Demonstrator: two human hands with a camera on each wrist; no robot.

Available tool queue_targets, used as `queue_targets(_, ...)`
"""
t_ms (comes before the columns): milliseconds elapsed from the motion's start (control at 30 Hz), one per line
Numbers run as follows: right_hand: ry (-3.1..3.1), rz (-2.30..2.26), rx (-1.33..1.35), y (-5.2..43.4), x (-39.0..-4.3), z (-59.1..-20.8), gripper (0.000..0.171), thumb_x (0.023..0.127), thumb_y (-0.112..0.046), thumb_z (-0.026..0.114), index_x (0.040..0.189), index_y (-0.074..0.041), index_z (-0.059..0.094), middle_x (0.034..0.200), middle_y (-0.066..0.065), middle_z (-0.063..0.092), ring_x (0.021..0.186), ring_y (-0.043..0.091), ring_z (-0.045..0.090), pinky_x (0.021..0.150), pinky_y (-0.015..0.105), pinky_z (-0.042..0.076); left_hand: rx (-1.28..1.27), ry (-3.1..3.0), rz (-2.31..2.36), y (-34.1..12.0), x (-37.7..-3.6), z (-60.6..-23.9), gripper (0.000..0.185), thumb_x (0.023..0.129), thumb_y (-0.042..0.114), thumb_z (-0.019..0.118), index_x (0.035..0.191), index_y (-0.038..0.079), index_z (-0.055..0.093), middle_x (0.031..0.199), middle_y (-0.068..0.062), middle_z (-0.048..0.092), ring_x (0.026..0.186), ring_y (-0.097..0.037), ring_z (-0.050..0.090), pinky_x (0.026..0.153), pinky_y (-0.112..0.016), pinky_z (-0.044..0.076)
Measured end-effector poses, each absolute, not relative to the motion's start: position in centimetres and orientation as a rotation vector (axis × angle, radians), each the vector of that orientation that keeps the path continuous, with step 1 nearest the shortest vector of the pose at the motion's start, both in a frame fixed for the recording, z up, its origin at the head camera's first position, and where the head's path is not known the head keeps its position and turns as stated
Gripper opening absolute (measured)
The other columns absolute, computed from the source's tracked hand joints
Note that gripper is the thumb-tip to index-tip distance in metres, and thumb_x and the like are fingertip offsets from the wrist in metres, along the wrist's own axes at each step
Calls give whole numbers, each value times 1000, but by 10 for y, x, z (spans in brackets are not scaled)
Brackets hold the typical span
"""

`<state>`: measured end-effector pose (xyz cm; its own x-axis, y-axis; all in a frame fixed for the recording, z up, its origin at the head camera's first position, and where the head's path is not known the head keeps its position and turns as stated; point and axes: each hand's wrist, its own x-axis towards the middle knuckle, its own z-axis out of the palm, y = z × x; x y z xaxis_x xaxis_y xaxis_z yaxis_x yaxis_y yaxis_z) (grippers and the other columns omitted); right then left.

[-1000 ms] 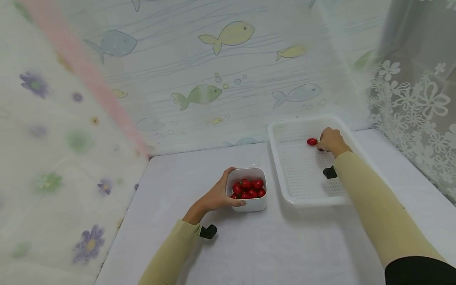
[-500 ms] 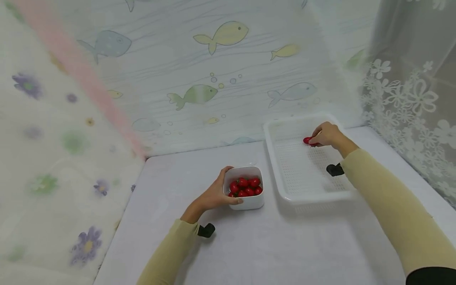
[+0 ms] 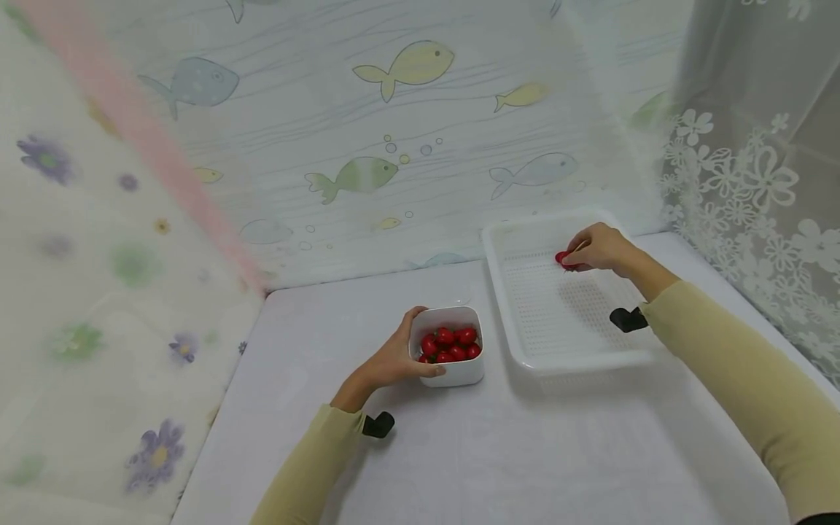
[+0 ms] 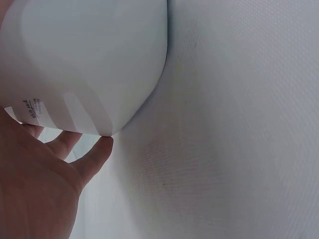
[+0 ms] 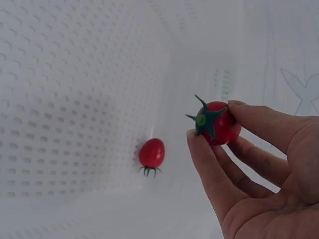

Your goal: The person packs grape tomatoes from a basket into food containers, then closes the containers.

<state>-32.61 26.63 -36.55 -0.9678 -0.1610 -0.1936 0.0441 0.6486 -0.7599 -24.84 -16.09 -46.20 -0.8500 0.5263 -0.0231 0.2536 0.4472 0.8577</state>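
Since a second ago the right hand (image 3: 600,248) has lifted slightly and drawn a little toward the near-left inside the white perforated tray (image 3: 518,321), and one cherry tomato that it carried now lies on the tray floor. This hand pinches a second cherry tomato (image 5: 218,123) between thumb and fingertips (image 5: 238,107), its green calyx turned toward the wrist camera, held clear above the mesh. The loose tomato (image 5: 151,152) rests on the tray floor just beyond and below the fingers, close to the far wall; in the head view only a bit of red shows at the fingertips. The left hand (image 3: 392,359) has stayed put, curled round the near-left side of a small white bowl (image 3: 459,372), thumb on the rim and fingers pressed against the outer wall, as the left wrist view shows with a fingertip (image 4: 102,147) under the bowl's curve. The bowl holds a heap of red cherry tomatoes (image 3: 451,344). It stands on the white tabletop (image 3: 492,452), to the left of the right hand, the tray just beside it. Behind both hands hangs a curtain with fish (image 3: 403,64), and a lace curtain (image 3: 755,189) closes the space off to the right of the right hand.
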Motion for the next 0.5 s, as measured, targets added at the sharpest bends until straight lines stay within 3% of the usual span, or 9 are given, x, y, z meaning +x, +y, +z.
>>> queue_targets(200,2642,-1204,-145,263,-316,-360,44,98,-15,69,128,16,56,115,30,65,81,13,69,73,25,59,672,2416,1364,-160,-248,-460,110,76,39,88,158,19,17,146,3,43,138,-19,40,110,-52,42)
queue_targets(500,2654,-1181,-205,259,-301,-354,47,99,-20,68,129,14,55,120,30,63,97,30,70,79,30,60,659,2412,1360,-159,-247,-460,109,75,38,88,158,22,18,145,5,43,137,-17,40,109,-50,43)
